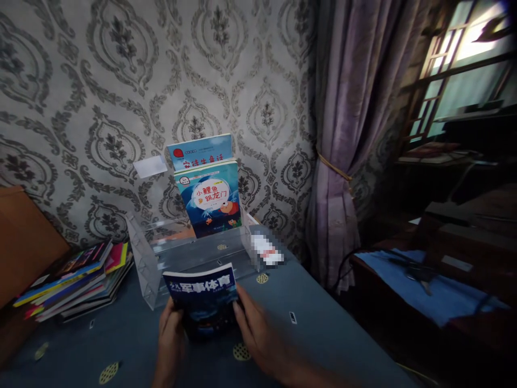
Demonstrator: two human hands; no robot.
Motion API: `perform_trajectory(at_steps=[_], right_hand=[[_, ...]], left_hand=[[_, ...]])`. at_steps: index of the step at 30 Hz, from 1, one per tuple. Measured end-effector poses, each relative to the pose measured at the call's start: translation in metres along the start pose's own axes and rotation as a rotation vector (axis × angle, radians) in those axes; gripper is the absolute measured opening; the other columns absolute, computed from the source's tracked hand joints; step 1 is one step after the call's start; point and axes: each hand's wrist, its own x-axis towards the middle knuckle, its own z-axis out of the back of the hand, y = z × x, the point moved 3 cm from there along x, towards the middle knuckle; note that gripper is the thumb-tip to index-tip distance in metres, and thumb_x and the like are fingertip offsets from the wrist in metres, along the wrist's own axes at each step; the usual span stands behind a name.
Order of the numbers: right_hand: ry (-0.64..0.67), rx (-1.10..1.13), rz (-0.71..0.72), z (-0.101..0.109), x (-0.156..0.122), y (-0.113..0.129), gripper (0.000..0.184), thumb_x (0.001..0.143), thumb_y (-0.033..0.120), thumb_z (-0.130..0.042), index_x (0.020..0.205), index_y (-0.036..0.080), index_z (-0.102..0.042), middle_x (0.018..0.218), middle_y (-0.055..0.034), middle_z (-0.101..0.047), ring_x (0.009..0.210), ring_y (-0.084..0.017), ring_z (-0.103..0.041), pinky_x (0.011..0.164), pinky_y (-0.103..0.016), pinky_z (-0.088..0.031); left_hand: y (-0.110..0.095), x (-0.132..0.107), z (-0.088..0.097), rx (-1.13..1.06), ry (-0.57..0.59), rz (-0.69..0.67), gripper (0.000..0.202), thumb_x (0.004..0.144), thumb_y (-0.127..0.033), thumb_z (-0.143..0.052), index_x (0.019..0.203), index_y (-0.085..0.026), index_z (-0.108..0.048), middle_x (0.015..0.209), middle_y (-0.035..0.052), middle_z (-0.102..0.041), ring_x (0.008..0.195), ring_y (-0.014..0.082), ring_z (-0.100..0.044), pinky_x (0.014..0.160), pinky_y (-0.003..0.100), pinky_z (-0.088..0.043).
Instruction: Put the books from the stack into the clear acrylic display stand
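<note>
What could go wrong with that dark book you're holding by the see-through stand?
The dark blue book, held in the left hand and right hand, might bump the clear rack and tip the fish book standing in it. The book pile on the left looks uneven, so it could slide if nudged.

Damask-patterned wallpaper [121,81], tied purple curtain [343,134], bright barred window [456,70], dim room.

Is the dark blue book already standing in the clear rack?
No, the left hand and right hand hold the dark blue book in front of the clear rack, outside it.
</note>
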Motion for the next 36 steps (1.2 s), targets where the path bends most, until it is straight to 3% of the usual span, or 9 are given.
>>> perform_trajectory(at_steps=[4,9,13,17,21,27,33,36], right_hand=[[0.014,-0.028,-0.007,0.002,0.002,0.002,0.049,0.105,0.033,-0.035,0.154,0.028,-0.038,0.148,-0.0055,-0.056,0.134,-0.024,-0.055,0.111,-0.042,-0.047],[-0.096,-0.020,0.094,0.005,0.018,0.002,0.050,0.104,0.033,-0.034,0.154,0.028,-0.038,0.145,-0.0071,-0.058,0.132,-0.025,-0.057,0.110,-0.042,-0.048],[-0.164,-0.013,0.176,0.013,0.049,0.004,0.049,0.105,0.034,-0.030,0.152,0.025,-0.040,0.140,-0.0106,-0.061,0.129,-0.027,-0.058,0.108,-0.046,-0.049],[-0.216,-0.017,0.216,0.038,0.094,0.014,0.048,0.104,0.038,-0.029,0.148,0.023,-0.043,0.131,-0.0128,-0.064,0.124,-0.029,-0.059,0.105,-0.047,-0.049],[-0.206,0.061,0.284,0.064,0.135,0.022,0.043,0.104,0.041,-0.032,0.139,0.023,-0.048,0.116,-0.0107,-0.067,0.095,-0.024,-0.066,0.089,-0.041,-0.055],[-0.157,0.108,0.252,0.077,0.157,-0.001,0.044,0.103,0.049,-0.034,0.132,0.021,-0.052,0.105,-0.0086,-0.067,0.081,-0.022,-0.066,0.080,-0.038,-0.054],[-0.136,0.102,0.219,0.074,0.164,-0.030,0.047,0.101,0.053,-0.038,0.131,0.021,-0.053,0.104,-0.0084,-0.066,0.077,-0.023,-0.068,0.077,-0.040,-0.055],[-0.112,0.106,0.209,0.072,0.169,-0.043,0.045,0.100,0.052,-0.039,0.130,0.021,-0.054,0.103,-0.0080,-0.068,0.074,-0.023,-0.068,0.075,-0.040,-0.056]], left_hand=[[-0.001,0.002,0.001,0.018,0.030,-0.022,0.023,0.058,-0.032,-0.074,0.079,-0.022,-0.071,0.079,-0.0008,-0.071,0.085,0.0219,-0.063,0.073,0.027,-0.052],[-0.025,0.012,-0.013,0.076,0.051,-0.154,0.019,0.061,-0.030,-0.070,0.080,-0.024,-0.071,0.080,-0.0012,-0.069,0.088,0.0219,-0.061,0.077,0.026,-0.051],[-0.059,0.019,-0.041,0.205,0.098,-0.360,0.009,0.070,-0.029,-0.065,0.073,-0.023,-0.070,0.076,0.0011,-0.066,0.085,0.0221,-0.059,0.076,0.026,-0.049],[-0.092,0.028,-0.079,0.203,0.131,-0.525,0.012,0.071,-0.028,-0.062,0.077,-0.021,-0.069,0.082,0.0025,-0.066,0.086,0.0227,-0.057,0.078,0.027,-0.049],[-0.108,0.046,-0.111,0.106,0.154,-0.589,0.015,0.071,-0.026,-0.059,0.082,-0.021,-0.068,0.081,0.0004,-0.063,0.083,0.0199,-0.056,0.076,0.024,-0.046],[-0.101,0.072,-0.135,0.154,0.213,-0.652,0.020,0.068,-0.025,-0.055,0.082,-0.021,-0.068,0.080,-0.0005,-0.062,0.083,0.0201,-0.054,0.077,0.025,-0.043],[-0.084,0.079,-0.140,0.190,0.210,-0.625,0.027,0.071,-0.026,-0.051,0.092,-0.019,-0.065,0.087,0.0000,-0.061,0.087,0.0192,-0.052,0.082,0.028,-0.043],[-0.076,0.083,-0.140,0.240,0.200,-0.618,0.022,0.072,-0.026,-0.049,0.088,-0.019,-0.063,0.081,-0.0006,-0.057,0.082,0.0179,-0.051,0.079,0.027,-0.043]])
